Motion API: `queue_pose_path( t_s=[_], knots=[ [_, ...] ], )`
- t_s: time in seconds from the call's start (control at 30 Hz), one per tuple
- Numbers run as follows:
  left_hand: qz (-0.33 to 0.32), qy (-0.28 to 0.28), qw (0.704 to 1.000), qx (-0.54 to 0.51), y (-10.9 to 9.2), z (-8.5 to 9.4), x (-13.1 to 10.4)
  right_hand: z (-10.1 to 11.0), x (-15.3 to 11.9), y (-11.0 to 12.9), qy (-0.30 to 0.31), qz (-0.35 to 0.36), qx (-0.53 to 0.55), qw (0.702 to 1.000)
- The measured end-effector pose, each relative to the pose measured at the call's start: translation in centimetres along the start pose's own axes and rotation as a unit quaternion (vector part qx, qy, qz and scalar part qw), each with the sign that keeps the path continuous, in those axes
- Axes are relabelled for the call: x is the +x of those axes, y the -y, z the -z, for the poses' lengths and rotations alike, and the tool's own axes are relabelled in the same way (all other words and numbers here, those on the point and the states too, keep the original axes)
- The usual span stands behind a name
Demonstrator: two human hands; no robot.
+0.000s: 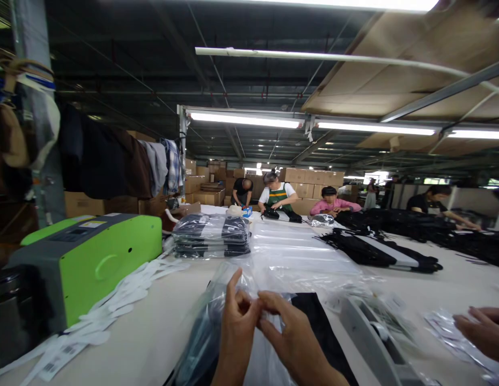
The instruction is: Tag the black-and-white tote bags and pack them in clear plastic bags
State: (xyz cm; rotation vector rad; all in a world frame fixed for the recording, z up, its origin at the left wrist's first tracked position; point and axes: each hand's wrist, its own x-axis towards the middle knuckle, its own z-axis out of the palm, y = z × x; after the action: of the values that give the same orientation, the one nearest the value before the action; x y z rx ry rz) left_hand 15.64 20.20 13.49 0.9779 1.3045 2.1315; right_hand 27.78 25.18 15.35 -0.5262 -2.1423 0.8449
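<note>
My left hand and my right hand meet in front of me, thumbs and fingers pinched close together. Between the fingertips they grip the edge of a clear plastic bag; the exact pinch point is partly hidden by the fingers. The left index finger points up. Beneath lies a folded black garment, partly covered by the clear plastic.
A green and grey machine stands left beside paper strips. Ahead are bagged garments, clear bags and black garments. A grey dispenser and another person's hand are right.
</note>
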Motion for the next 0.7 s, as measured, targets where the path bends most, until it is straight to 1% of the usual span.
queue_pose_path(
  t_s=[0.03, 0.1, 0.17, 0.23, 0.3, 0.37, 0.43, 0.47, 0.53, 0.6, 0.67, 0.7],
  knots=[
    [-0.008, -0.001, 1.0, 0.021, 0.3, -0.1, -0.3, 0.0, -0.1, -0.5, -0.005, -0.016, 0.014, 1.0],
    [-0.026, -0.007, 0.997, 0.072, 0.7, 0.2, -0.9, 0.4, 0.0, -1.4, 0.008, -0.044, 0.022, 0.999],
    [-0.036, -0.006, 0.993, 0.116, 0.9, 0.8, -1.5, 0.9, 0.2, -2.0, 0.028, -0.07, 0.024, 0.997],
    [-0.034, 0.0, 0.99, 0.136, 1.1, 1.5, -2.0, 1.4, 0.4, -2.2, 0.045, -0.101, 0.06, 0.992],
    [-0.032, -0.01, 0.99, 0.137, 1.4, 2.1, -2.5, 1.8, 0.6, -2.1, 0.058, -0.129, 0.13, 0.981],
    [-0.03, -0.035, 0.992, 0.118, 1.8, 2.5, -3.1, 2.2, 1.0, -2.0, 0.061, -0.146, 0.193, 0.968],
    [-0.012, -0.054, 0.995, 0.087, 2.2, 2.7, -3.5, 2.1, 1.1, -1.9, 0.05, -0.15, 0.218, 0.963],
    [0.003, -0.049, 0.996, 0.075, 2.4, 2.8, -3.7, 1.8, 1.1, -1.9, 0.048, -0.146, 0.215, 0.964],
    [0.028, -0.024, 0.996, 0.077, 2.4, 3.0, -3.8, 1.0, 0.8, -1.9, 0.058, -0.132, 0.18, 0.973],
    [0.034, -0.015, 0.995, 0.095, 2.2, 3.4, -3.5, 0.0, 0.1, -1.7, 0.073, -0.1, 0.102, 0.987],
    [0.022, -0.038, 0.995, 0.092, 1.7, 4.1, -2.8, -0.7, -0.7, -1.6, 0.075, -0.047, -0.015, 0.996],
    [0.015, -0.054, 0.995, 0.086, 1.5, 4.4, -2.5, -0.9, -1.1, -1.5, 0.075, -0.021, -0.073, 0.994]
  ],
)
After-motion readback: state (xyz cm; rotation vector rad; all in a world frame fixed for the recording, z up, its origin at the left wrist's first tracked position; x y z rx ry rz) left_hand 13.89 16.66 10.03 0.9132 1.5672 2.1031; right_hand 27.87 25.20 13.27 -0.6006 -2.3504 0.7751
